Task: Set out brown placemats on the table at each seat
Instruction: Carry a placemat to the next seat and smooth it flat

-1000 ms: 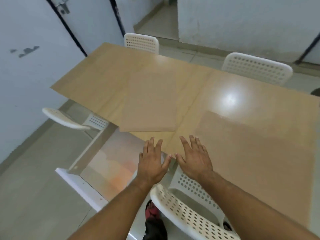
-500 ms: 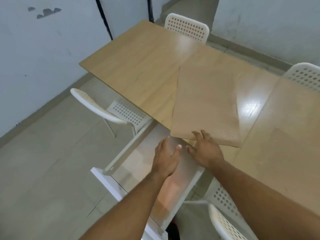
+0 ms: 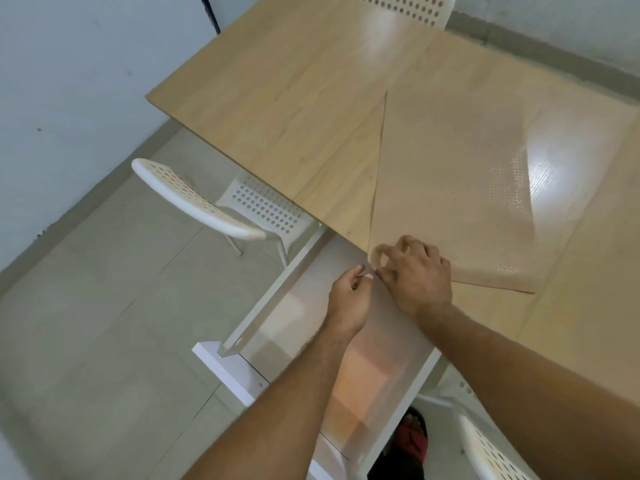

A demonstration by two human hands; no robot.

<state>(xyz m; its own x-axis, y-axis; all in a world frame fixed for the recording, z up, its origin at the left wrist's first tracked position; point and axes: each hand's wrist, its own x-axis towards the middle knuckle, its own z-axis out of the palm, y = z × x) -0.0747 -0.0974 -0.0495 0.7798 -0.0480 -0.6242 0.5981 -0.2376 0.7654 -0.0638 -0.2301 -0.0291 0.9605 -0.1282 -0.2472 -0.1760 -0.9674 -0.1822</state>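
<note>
A brown placemat [image 3: 450, 174], seemingly the top of a thin stack, lies at an angle on the light wooden table [image 3: 277, 98], near its front edge. My right hand [image 3: 415, 275] is shut on the mat's near-left corner and curls it up off the surface. My left hand [image 3: 348, 299] hovers just off the table edge with its fingers curled. Its thumb and fingertip meet my right hand at that same corner. Whether my left hand grips the mat is hidden.
A white perforated chair [image 3: 194, 199] is tucked in at the table's left side, another [image 3: 398, 5] at the far end, a third [image 3: 491, 448] at the bottom right. The white table frame [image 3: 270, 299] runs below my hands. A wall stands close on the left.
My view has swung left and closer to the mat. Both hands moved from flat at the table edge to the mat's near-left corner, and my right hand has curled that corner up.
</note>
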